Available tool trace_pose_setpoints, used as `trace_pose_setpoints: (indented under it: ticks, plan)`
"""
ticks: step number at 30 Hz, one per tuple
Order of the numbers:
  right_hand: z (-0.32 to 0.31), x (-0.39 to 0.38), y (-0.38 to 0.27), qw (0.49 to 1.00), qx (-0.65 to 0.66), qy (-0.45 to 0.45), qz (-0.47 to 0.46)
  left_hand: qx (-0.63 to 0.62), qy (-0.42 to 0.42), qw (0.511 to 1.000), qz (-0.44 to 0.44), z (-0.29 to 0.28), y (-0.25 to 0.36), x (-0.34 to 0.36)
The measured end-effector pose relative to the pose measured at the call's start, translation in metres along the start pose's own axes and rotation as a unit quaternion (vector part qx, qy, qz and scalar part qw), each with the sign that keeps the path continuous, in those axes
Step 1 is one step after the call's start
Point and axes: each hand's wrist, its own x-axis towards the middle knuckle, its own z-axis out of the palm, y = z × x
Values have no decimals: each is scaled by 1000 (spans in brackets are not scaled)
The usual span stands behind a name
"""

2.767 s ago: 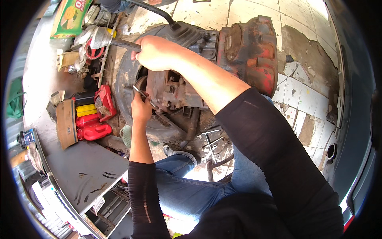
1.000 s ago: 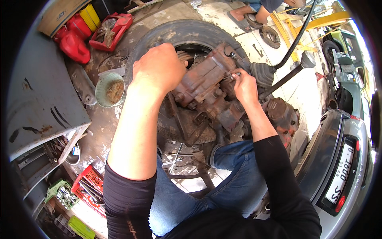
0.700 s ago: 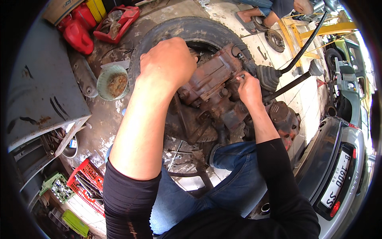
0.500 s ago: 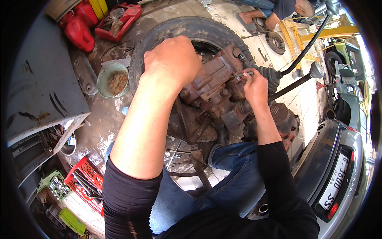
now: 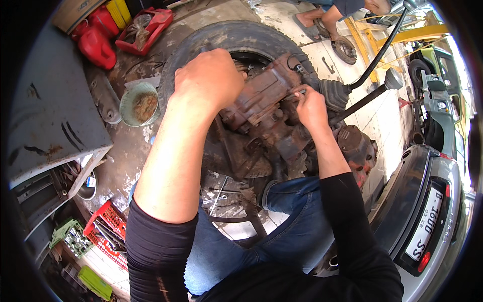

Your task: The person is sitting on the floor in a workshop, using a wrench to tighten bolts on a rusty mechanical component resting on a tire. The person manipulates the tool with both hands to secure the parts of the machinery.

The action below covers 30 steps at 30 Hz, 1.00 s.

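A rusty brown gearbox (image 5: 269, 85) rests across a tyre (image 5: 201, 43) on the floor, between my hands. My left hand (image 5: 211, 78) is closed in a fist, raised over the tyre at the gearbox's left end. A bit of something dark shows past its knuckles, but my hand hides the rest. On the right side of the gearbox, my right hand (image 5: 311, 104) pinches a thin metal rod against the casing. Just right of that hand stands a black ribbed rubber boot (image 5: 334, 94) with a long lever (image 5: 377, 74) rising from it.
A pail (image 5: 135, 105) with brown contents and a grey metal cabinet (image 5: 55, 100) stand left. Wrenches (image 5: 219, 196) lie below the gearbox. Lower left is a red basket (image 5: 108, 229) of tools. A parked car (image 5: 412, 196) stands right. Another person's foot (image 5: 307, 25) is far right.
The whole view has shifted a little. My left fist sits slightly lower and farther left, and my right hand has edged left along the gearbox, still pinching the rod.
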Motion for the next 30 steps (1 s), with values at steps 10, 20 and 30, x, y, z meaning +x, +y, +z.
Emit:
trace_pose_setpoints:
  ticks: [10, 20, 30]
  plan:
    - [-29, -3, -46, 997, -4, 60, 43, 4, -3, 1000, -7, -1, -1, 0]
    - [8, -3, 18, 999, -29, -11, 32, 15, -15, 1000, -6, 1, 6, 1]
    - [9, -2, 28, 997, -49, -60, 28, 14, -14, 1000, 1, 10, 2, 7]
